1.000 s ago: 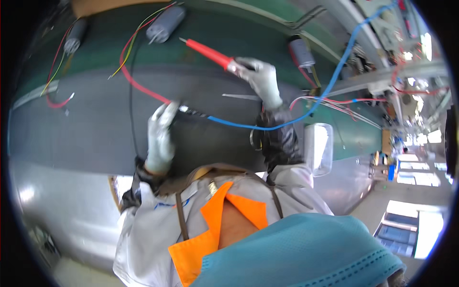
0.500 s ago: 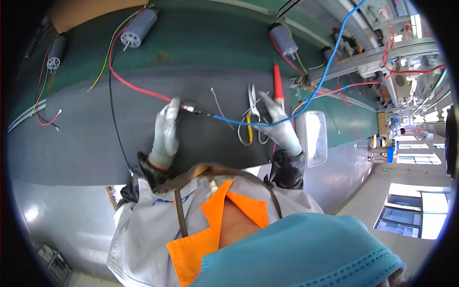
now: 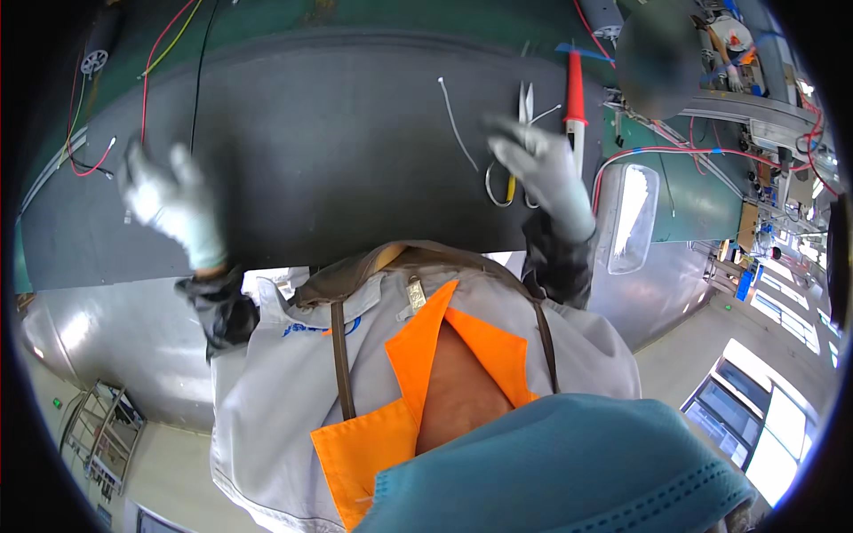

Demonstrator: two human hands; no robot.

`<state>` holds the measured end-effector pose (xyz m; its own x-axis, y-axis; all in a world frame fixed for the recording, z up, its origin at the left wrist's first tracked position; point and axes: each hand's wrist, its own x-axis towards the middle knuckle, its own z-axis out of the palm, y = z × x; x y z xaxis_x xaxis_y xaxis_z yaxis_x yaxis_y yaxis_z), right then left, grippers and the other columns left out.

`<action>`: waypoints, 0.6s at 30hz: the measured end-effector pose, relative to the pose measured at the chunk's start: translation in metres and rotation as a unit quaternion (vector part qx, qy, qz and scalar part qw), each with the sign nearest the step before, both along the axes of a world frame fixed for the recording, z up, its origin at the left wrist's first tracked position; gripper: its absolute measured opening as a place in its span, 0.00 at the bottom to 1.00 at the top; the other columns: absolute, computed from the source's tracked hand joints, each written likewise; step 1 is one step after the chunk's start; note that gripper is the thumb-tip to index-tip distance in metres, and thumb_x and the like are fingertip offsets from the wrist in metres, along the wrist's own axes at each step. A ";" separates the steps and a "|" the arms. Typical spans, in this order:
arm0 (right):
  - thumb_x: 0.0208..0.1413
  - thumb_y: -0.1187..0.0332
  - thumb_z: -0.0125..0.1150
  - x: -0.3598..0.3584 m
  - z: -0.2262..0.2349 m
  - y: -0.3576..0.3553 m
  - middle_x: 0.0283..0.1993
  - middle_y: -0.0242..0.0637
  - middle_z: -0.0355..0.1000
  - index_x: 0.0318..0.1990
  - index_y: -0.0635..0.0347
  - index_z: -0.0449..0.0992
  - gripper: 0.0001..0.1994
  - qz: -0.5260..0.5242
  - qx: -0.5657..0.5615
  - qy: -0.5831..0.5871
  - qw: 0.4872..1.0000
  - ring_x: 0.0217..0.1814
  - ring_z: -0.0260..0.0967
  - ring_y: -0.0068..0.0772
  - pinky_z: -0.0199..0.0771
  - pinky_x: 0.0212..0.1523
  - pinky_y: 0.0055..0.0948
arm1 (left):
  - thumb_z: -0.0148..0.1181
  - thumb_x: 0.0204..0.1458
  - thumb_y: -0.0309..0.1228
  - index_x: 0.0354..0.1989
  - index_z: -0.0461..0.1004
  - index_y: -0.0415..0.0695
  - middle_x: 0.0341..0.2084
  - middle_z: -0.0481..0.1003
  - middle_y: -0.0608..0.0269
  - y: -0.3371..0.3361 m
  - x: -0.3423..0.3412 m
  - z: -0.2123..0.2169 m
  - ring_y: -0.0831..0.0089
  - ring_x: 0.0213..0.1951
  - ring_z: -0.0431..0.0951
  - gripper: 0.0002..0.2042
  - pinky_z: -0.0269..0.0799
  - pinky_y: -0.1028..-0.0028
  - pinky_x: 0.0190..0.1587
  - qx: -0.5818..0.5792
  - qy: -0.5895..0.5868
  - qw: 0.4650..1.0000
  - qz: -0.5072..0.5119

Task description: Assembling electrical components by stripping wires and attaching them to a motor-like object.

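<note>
My left hand [image 3: 175, 197], in a pale glove, is over the left part of the dark mat [image 3: 338, 151]. Its fingers are apart though blurred. A red wire [image 3: 147, 89] runs down to its fingertips, and part of it is hidden by the hand. My right hand [image 3: 549, 173], also gloved and smeared by motion, reaches leftward with stretched fingers over the scissors [image 3: 526, 99], covering their middle. The yellow part of the scissors' handle [image 3: 511, 188] shows below the fingers. Left of this hand lies a thin white cable tie [image 3: 456, 124]. Beside it on the right is a red-tipped, white-bodied tool [image 3: 576, 98].
A clear plastic box [image 3: 613, 253] with white strips inside stands right of my right hand. A blurred dark round object [image 3: 657, 62] hangs at upper right. Grey motors [image 3: 96, 49] with wires lie at the back. A co-worker [image 3: 736, 44] is far right.
My left hand has moved left, with the red wire shifting left too. The blue cable joined to it has left the middle of the mat. A dark round object has appeared at upper right.
</note>
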<state>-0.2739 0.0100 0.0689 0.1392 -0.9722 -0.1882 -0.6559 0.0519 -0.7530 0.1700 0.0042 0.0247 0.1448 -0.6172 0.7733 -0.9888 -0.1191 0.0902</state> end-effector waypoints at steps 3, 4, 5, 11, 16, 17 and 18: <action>0.61 0.60 0.66 0.024 0.004 -0.083 0.51 0.49 0.81 0.58 0.60 0.78 0.21 -0.072 -0.093 -0.066 0.991 0.55 0.80 0.40 0.78 0.54 0.33 | 0.68 0.55 0.31 0.58 0.74 0.40 0.48 0.77 0.52 -0.029 -0.073 -0.026 0.52 0.50 0.77 0.22 0.72 0.57 0.54 0.044 0.116 0.969 -0.215; 0.64 0.55 0.65 0.010 0.017 -0.119 0.49 0.35 0.80 0.60 0.63 0.77 0.25 -0.102 -0.096 0.128 0.982 0.46 0.74 0.20 0.75 0.50 0.26 | 0.68 0.54 0.29 0.57 0.75 0.42 0.48 0.77 0.53 -0.047 -0.100 -0.031 0.53 0.51 0.77 0.21 0.71 0.58 0.55 0.081 0.140 0.931 -0.327; 0.59 0.60 0.66 -0.038 -0.011 -0.164 0.52 0.45 0.78 0.60 0.62 0.76 0.24 -0.130 -0.223 0.230 0.938 0.48 0.75 0.38 0.77 0.51 0.36 | 0.67 0.52 0.29 0.55 0.77 0.44 0.50 0.77 0.53 -0.060 -0.125 -0.032 0.53 0.53 0.77 0.20 0.71 0.57 0.58 0.108 0.140 0.893 -0.415; 0.56 0.62 0.66 -0.307 -0.086 -0.271 0.43 0.53 0.81 0.69 0.55 0.64 0.32 -0.102 -0.262 0.410 0.868 0.35 0.79 0.57 0.81 0.41 0.44 | 0.64 0.53 0.37 0.60 0.74 0.49 0.59 0.71 0.55 -0.066 -0.212 -0.048 0.56 0.66 0.68 0.24 0.57 0.45 0.71 0.296 -0.048 0.814 -0.498; 0.53 0.60 0.70 -0.257 -0.098 -0.294 0.34 0.55 0.79 0.79 0.42 0.49 0.47 -0.132 -0.238 0.422 0.865 0.37 0.78 0.61 0.78 0.40 0.49 | 0.63 0.56 0.43 0.60 0.74 0.48 0.61 0.70 0.56 -0.076 -0.279 -0.064 0.57 0.69 0.64 0.24 0.55 0.42 0.71 0.317 -0.049 0.749 -0.580; 0.53 0.60 0.70 -0.258 -0.097 -0.292 0.34 0.55 0.79 0.79 0.42 0.49 0.47 -0.139 -0.232 0.424 0.864 0.37 0.78 0.61 0.78 0.40 0.49 | 0.63 0.56 0.43 0.60 0.75 0.47 0.60 0.71 0.56 -0.075 -0.295 -0.061 0.58 0.68 0.65 0.24 0.56 0.42 0.71 0.300 -0.045 0.732 -0.610; 0.53 0.61 0.70 -0.258 -0.095 -0.293 0.34 0.54 0.79 0.79 0.42 0.48 0.47 -0.131 -0.230 0.398 0.878 0.36 0.79 0.58 0.78 0.39 0.47 | 0.63 0.56 0.43 0.60 0.75 0.47 0.60 0.71 0.56 -0.073 -0.307 -0.058 0.58 0.68 0.65 0.24 0.56 0.42 0.71 0.300 -0.047 0.728 -0.615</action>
